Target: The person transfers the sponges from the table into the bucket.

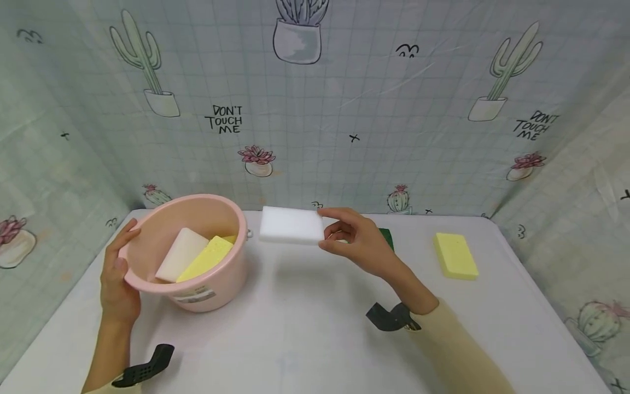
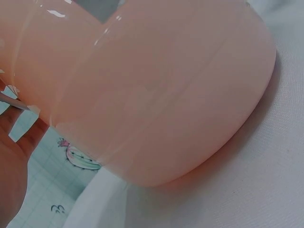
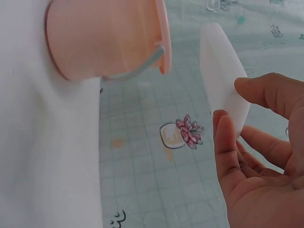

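Note:
A white sponge block (image 1: 291,225) is pinched at its right end between the thumb and fingers of my right hand (image 1: 356,241), held above the table to the right of a pink bucket (image 1: 231,282). My left hand (image 1: 118,279) grips the bucket's rim at its left side. Inside the bucket lie a white sponge (image 1: 182,254) and a yellow sponge (image 1: 206,259), with a bit of another yellow piece behind them. From the right wrist, the held sponge (image 3: 223,71) appears edge-on beside the bucket's rim and grey handle (image 3: 137,69).
On the right of the white table (image 1: 305,339) lies another yellow sponge (image 1: 455,256). A dark green item (image 1: 387,237) shows partly behind my right hand. A cactus-print curtain (image 1: 344,109) surrounds the table's back and sides.

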Demonstrator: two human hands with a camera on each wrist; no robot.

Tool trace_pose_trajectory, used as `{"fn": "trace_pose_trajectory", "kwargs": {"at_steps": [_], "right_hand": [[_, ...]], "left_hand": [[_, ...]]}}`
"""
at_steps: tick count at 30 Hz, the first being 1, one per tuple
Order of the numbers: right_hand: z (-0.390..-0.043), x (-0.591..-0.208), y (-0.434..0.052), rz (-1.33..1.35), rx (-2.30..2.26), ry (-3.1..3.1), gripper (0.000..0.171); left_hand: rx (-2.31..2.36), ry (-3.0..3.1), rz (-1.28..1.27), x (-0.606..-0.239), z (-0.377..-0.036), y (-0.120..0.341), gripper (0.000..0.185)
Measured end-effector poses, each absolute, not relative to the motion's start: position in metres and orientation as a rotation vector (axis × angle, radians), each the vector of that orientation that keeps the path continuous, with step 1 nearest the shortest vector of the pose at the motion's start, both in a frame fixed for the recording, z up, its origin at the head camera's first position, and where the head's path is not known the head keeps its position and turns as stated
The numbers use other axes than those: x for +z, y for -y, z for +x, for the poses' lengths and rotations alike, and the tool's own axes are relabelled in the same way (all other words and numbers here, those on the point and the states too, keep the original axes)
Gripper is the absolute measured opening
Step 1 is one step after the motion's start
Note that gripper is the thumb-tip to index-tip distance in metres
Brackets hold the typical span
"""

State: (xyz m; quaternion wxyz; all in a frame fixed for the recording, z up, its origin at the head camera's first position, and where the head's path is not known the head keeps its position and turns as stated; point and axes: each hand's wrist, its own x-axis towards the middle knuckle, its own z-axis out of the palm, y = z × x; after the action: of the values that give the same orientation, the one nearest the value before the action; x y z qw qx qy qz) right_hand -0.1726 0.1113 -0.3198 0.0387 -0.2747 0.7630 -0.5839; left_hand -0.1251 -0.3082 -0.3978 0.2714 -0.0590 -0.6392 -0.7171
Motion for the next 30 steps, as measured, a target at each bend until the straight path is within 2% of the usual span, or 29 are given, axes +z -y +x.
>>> {"fn": "trace_pose_trajectory", "kwargs": {"at_steps": [15, 30], "right_hand": [[-0.184, -0.304, -0.078, -0.914, -1.729, -2.329, 0.054], [-0.201, -0.287, -0.025, -0.974, -1.555, -2.242, 0.050]], "left_hand": [[-1.930, 1.720, -0.170, -0.397, -0.125, 0.309, 0.053], [-1.920, 1.724, -0.177, -0.395, -0.124, 0.308, 0.053]]}}
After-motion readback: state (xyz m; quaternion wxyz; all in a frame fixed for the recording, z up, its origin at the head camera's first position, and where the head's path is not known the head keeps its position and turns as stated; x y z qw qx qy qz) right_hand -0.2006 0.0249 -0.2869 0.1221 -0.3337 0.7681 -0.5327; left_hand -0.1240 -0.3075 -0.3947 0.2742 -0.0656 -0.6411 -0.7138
